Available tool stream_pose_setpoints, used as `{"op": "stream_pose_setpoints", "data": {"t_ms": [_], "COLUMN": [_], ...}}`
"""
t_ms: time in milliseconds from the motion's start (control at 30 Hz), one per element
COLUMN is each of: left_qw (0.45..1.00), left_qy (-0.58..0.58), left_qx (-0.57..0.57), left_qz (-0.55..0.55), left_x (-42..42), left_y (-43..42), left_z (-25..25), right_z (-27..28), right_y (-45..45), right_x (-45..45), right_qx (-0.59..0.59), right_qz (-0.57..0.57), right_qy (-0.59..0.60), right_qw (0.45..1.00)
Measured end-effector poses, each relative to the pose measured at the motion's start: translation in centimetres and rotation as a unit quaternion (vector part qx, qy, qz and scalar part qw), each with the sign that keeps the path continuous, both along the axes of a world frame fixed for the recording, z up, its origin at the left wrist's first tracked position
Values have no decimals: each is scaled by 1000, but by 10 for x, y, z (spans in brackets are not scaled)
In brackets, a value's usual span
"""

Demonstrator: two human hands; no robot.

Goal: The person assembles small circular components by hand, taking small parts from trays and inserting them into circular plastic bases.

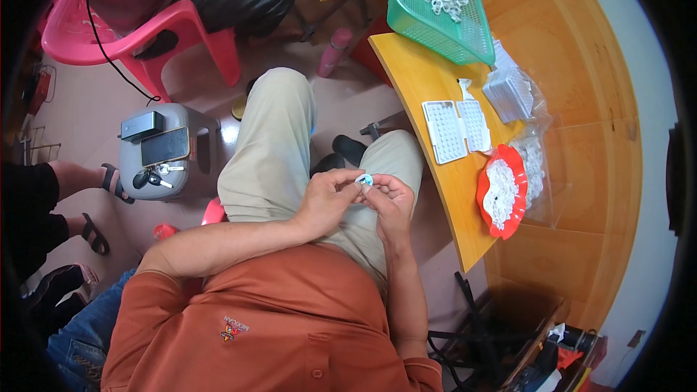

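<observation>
Above my lap, my left hand (328,202) and my right hand (392,205) meet at the fingertips. Between them is a small round white-and-light-blue piece (364,179), pinched by the fingers of both hands. It looks like a ring or disc, with a dark spot at its centre; its exact kind is too small to make out. The fingers cover part of its rim.
A yellow table (406,76) at my right carries a green basket (475,40) of white pieces, an open white tray (444,131) and a red dish (521,187) of white parts. On my left, a grey stool (138,167) holds a phone (165,147) and keys (149,178). People sit nearby.
</observation>
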State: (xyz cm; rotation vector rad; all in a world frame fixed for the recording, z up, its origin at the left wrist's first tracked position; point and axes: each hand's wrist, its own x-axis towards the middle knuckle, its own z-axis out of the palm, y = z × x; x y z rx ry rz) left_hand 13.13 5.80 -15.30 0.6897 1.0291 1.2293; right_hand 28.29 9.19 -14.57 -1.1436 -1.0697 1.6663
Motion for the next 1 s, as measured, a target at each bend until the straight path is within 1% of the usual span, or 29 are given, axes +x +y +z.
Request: {"op": "stream_pose_setpoints", "data": {"t_ms": [200, 400, 500, 600, 800, 1000], "left_qw": [999, 997, 997, 994, 993, 995], "left_qy": [-42, -78, -78, -101, -107, -74], "left_qx": [0, -5, -18, -27, -56, -60], "left_qz": [11, 12, -2, -11, -14, -20], "left_x": [-1, -2, -6, -7, -8, -11], "left_y": [1, 3, 4, 5, 7, 9], "left_z": [6, 6, 12, 8, 11, 19], "right_z": [1, 4, 4, 4, 7, 8], "right_y": [-1, -1, 0, 0, 1, 0], "right_x": [-4, -3, -1, 0, 2, 1], "right_qx": [21, 34, 24, 8, 6, 18], "right_qz": [-17, -4, 2, 5, 14, 24], "right_qy": [1, -6, 7, 17, 13, -1], "right_qw": [1000, 999, 1000, 1000, 1000, 1000]}}
